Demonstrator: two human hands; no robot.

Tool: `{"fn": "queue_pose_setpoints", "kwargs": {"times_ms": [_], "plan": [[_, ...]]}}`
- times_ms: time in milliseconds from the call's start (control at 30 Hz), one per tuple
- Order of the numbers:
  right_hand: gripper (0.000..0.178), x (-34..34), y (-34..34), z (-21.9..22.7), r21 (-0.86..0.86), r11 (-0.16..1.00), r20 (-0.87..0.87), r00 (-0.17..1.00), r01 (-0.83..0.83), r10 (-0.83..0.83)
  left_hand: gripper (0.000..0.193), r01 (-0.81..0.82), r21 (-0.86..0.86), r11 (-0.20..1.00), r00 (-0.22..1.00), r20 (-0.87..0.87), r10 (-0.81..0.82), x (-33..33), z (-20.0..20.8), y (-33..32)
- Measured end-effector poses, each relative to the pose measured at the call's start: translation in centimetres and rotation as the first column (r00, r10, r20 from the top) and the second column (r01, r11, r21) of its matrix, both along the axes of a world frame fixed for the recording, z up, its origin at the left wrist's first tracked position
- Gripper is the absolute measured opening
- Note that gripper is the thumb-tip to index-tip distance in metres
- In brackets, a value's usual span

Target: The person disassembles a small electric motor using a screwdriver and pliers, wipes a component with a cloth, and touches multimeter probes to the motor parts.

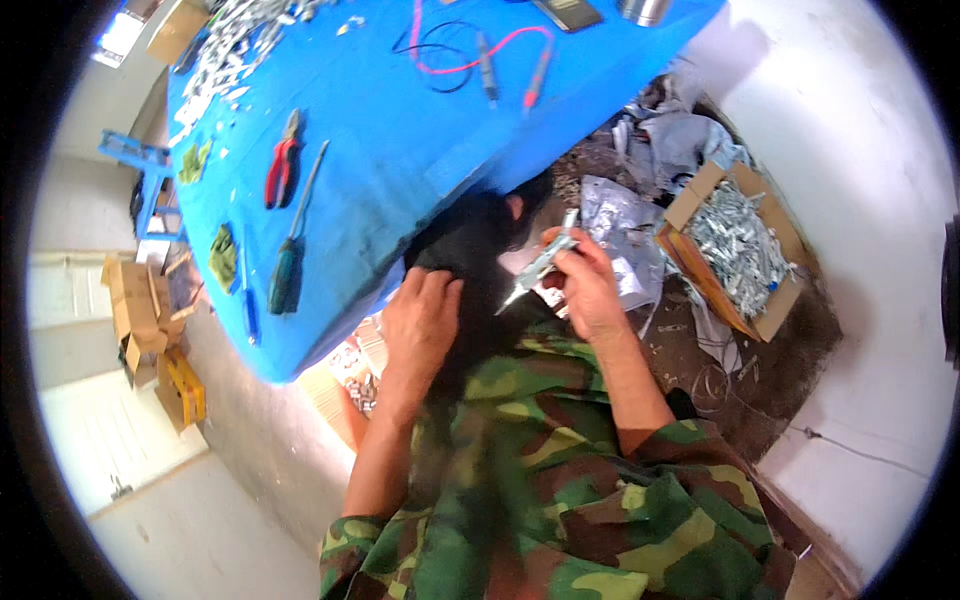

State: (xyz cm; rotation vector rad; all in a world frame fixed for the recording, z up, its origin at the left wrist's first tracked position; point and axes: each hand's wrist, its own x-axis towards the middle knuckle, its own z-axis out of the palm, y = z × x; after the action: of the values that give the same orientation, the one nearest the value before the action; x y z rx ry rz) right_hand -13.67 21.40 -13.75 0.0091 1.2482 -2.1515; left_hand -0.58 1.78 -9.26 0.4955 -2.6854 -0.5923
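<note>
My right hand point(588, 285) pinches a narrow, silvery metal piece point(540, 264) between thumb and fingers, above my lap. The piece slants, its lower end pointing toward my left hand; its exact kind is not clear. My left hand point(422, 318) is closed, fingers bent and pressed together, over my dark trousers point(470, 250) beside the table edge. Its fingertips are hidden, so I cannot see whether anything is in them. On the blue-covered table point(380, 140) lie red-handled pliers point(281, 172) and a green-handled screwdriver point(288, 268).
Loose silvery parts point(235, 55) are heaped at the table's far left. Red and black test leads point(487, 72) lie at the far side. To my right, a cardboard box point(775, 316) of metal parts stands near plastic bags point(622, 240). Another carton point(330, 397) sits below the table.
</note>
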Motion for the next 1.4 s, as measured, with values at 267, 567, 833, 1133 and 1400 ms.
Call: {"fn": "queue_pose_setpoints", "kwargs": {"times_ms": [267,567,833,1133,1400], "plan": [[0.026,0.7,-0.6,-1.9,0.109,0.991,-0.018,0.997,-0.077,0.079,0.023,-0.162,0.712,0.683,0.958,-0.052,0.281,2.5,0.7,-4.6],[0.035,1.0,-1.3,-1.9,0.087,0.994,0.040,0.997,-0.063,0.059,0.045,0.115,0.786,0.608,0.985,-0.171,0.034,-8.3,7.7,5.3],[0.021,1.0,-1.0,-1.1,-0.093,0.994,-0.058,0.996,0.064,-0.070,0.046,0.212,0.303,0.929,0.977,-0.054,-0.206,-9.2,6.9,8.0],[0.030,1.7,-1.3,1.1,0.068,0.981,-0.324,0.926,-0.179,0.192,0.035,-0.025,0.746,0.666,0.995,0.083,-0.055,-4.9,3.9,3.9],[0.038,2.2,-1.1,2.8,0.115,0.975,-0.340,0.915,-0.190,0.218,0.026,0.025,0.904,0.427,0.999,-0.012,-0.034,-3.7,4.6,3.3]]}}
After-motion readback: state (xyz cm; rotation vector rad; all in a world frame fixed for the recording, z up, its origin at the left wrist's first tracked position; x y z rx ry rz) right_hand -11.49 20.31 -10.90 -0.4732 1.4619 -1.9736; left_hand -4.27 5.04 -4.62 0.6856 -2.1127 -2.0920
